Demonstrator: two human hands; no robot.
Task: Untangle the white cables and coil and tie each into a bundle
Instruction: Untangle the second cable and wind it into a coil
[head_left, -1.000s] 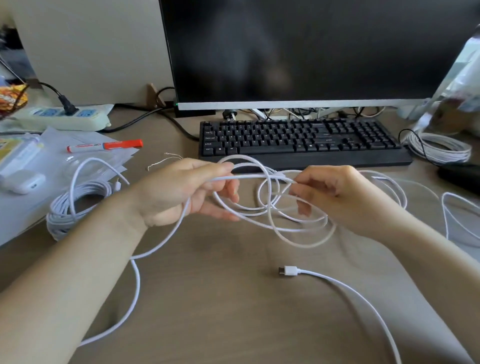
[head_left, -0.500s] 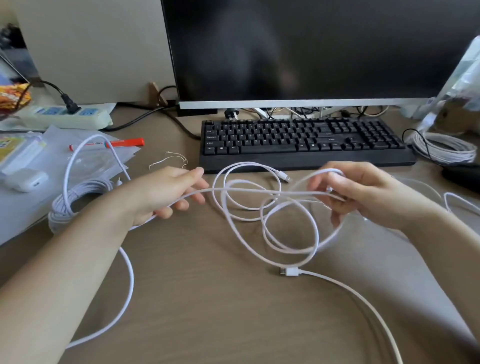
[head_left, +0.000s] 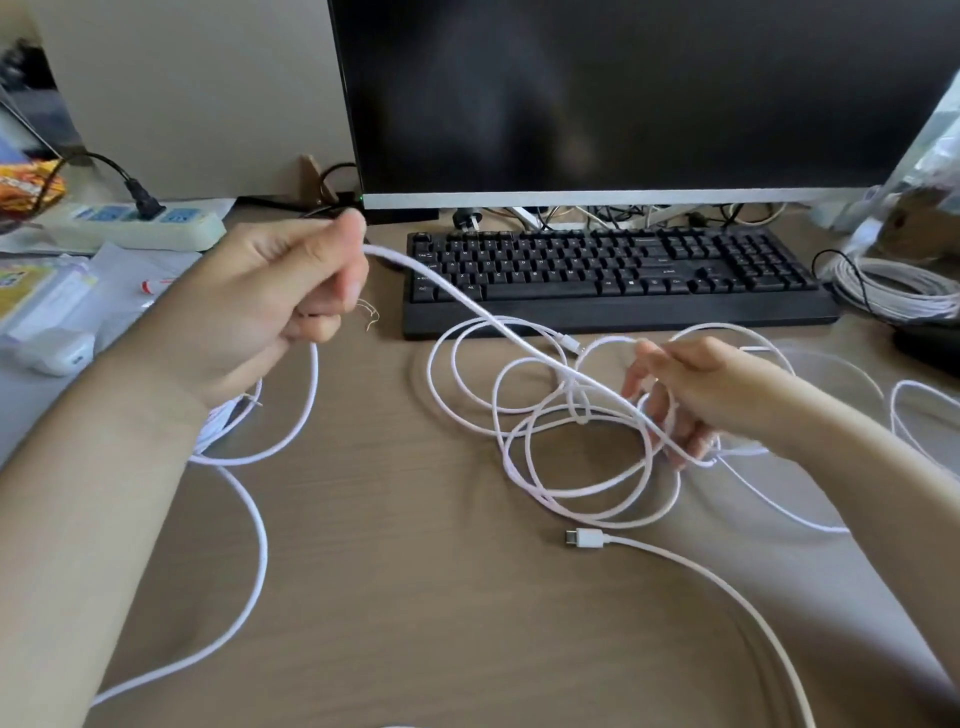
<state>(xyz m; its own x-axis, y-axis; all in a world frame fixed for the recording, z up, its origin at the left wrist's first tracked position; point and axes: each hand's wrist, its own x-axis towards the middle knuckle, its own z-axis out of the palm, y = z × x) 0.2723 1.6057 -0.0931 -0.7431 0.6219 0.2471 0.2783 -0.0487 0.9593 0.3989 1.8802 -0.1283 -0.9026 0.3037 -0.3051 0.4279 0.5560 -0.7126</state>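
Still in the untangling step, with no coiling or tying of this cable begun: left hand (head_left: 270, 296), raised at the middle left of the frame, clenched around the white cable (head_left: 467, 306) and drawing one strand up and leftward, taut, out of the tangle of loops (head_left: 561, 431) lying on the desk (head_left: 415, 623) at the centre, just below the keyboard (head_left: 613, 275). Right hand (head_left: 696, 400), at the middle right, with fingers curled through the loops and grasping several strands, apparently to keep the pile steady. Probably calling next for a slow pull with the left hand while the right lets loops slip free one at a time; near the crossing in the middle of the tangle a knot could tighten if pulled too hard, so likely better to open the loops wider first. Counting now: two hands, both holding cable; two connectors visible, one plug (head_left: 584, 539) lying free at the lower centre and a smaller plug (head_left: 569, 344) near the front edge of the keyboard; roughly five or six loops in the tangle, hard to count exactly; two already coiled bundles, one coil (head_left: 904, 291) at the upper right and another (head_left: 228, 415) partly hidden behind the left wrist; how many separate cables make the tangle, impossible to tell; one keyboard, one monitor (head_left: 623, 93), one power strip (head_left: 130, 223) at the upper left
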